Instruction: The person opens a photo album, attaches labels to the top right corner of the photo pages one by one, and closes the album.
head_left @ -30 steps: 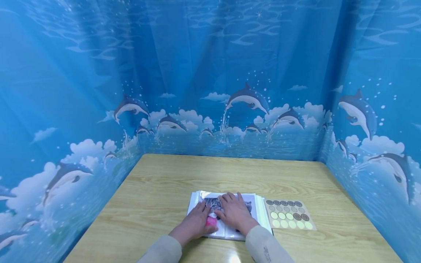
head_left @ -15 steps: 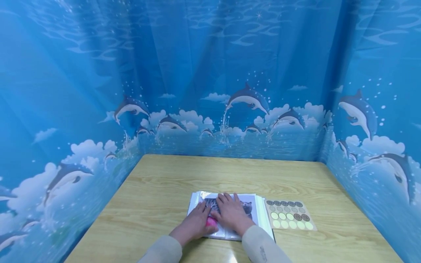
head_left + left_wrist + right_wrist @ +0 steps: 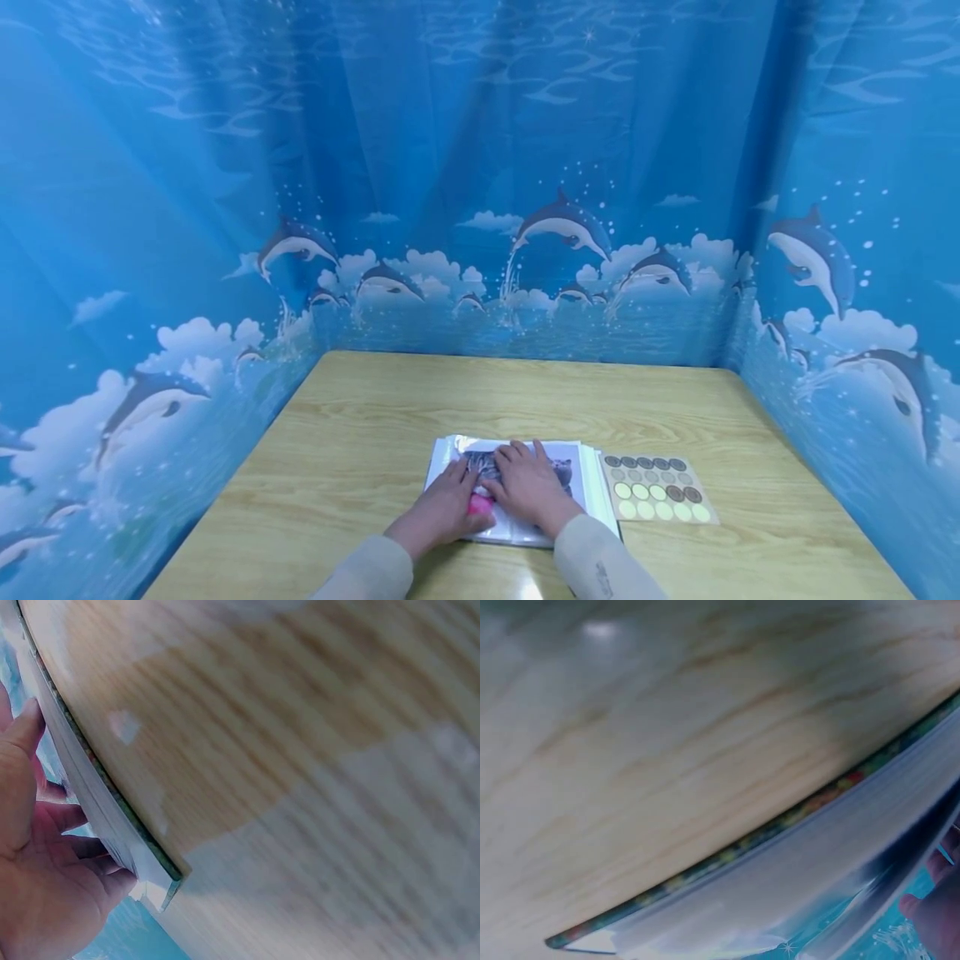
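In the head view, the album (image 3: 512,530) is placed flat on the wooden table (image 3: 375,417), its longer side appearing to run from left to right. It lies directly beneath both hands, so neither is nearer: its left part is covered by the left hand (image 3: 444,505), its middle by the right hand (image 3: 529,485). Fingers are laid out along the page, pointing away from the body; both hands are judged to be relaxed and pressing, with nothing grasped. Between the thumbs a pink patch (image 3: 480,505) is left showing; whether it is printed or separate cannot be told. Just beside the album's right edge, on the right hand's side, a sheet of round discs (image 3: 663,498) is set down. Any next move is judged to turn on this hands-above-page relation. In the left wrist view, the album's near edge is seen slanting past the left hand, whose fingers are slightly bent over the pages. In the right wrist view, only part of the right hand is shown, beyond the album's patterned edge.
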The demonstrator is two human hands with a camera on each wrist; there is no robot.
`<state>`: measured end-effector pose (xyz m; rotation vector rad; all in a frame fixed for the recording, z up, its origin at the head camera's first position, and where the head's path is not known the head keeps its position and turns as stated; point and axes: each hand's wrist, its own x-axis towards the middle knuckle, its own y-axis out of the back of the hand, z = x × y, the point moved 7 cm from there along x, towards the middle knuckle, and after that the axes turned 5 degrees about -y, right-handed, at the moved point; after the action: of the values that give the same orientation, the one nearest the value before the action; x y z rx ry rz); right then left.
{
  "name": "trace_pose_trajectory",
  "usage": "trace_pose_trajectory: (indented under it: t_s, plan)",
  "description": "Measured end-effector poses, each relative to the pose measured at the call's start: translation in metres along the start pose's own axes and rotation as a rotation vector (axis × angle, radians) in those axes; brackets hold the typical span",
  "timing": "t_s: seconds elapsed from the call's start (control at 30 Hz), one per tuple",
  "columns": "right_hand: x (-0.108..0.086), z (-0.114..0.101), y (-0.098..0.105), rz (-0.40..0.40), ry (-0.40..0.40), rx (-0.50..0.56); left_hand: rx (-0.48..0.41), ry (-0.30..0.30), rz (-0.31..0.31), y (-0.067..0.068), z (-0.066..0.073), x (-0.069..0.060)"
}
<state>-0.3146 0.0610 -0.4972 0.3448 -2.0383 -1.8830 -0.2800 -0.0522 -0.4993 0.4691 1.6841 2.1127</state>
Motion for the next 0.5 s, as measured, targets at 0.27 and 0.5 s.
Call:
trace_pose_trajectory:
  t_s: [0.27, 0.5]
  plan:
    - [-0.001, 0.006, 0.001, 0.014, 0.0, -0.016, -0.009, 0.006, -0.008, 0.004, 0.0, 0.001]
    - [-0.004, 0.016, -0.002, -0.021, -0.049, -0.014, 0.052, 0.028, -0.001, 0.008, -0.002, 0.004]
